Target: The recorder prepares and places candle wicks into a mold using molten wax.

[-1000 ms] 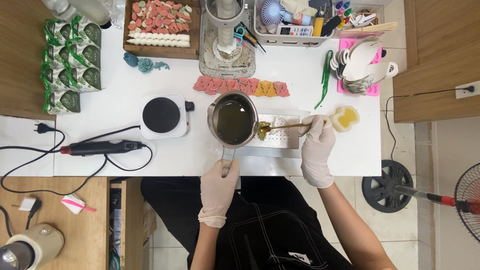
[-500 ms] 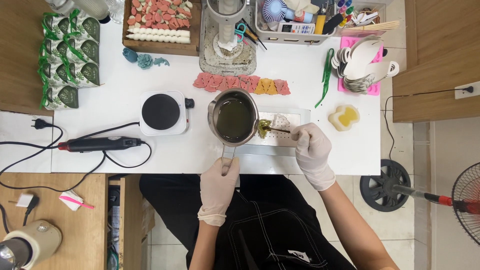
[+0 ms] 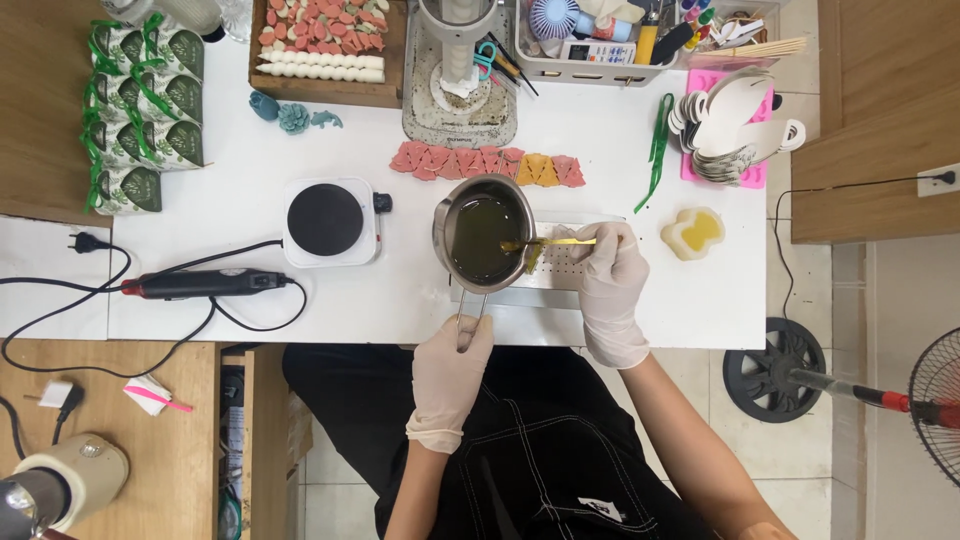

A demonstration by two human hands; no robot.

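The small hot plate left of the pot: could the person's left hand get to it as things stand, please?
Probably not freely: the left hand is gripping the handle of the pot of liquid. The white table between it and the hot plate lies bare.

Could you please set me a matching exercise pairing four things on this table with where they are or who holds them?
Things:
1. pot
2. spoon
3. hotplate
4. heat gun

Places:
A. left of the pot, nothing on it
B. in the right hand, bowl over the pot
C. near the table's left edge, cord trailing
D. handle in the left hand

Pairs: 1-D, 2-B, 3-A, 4-C
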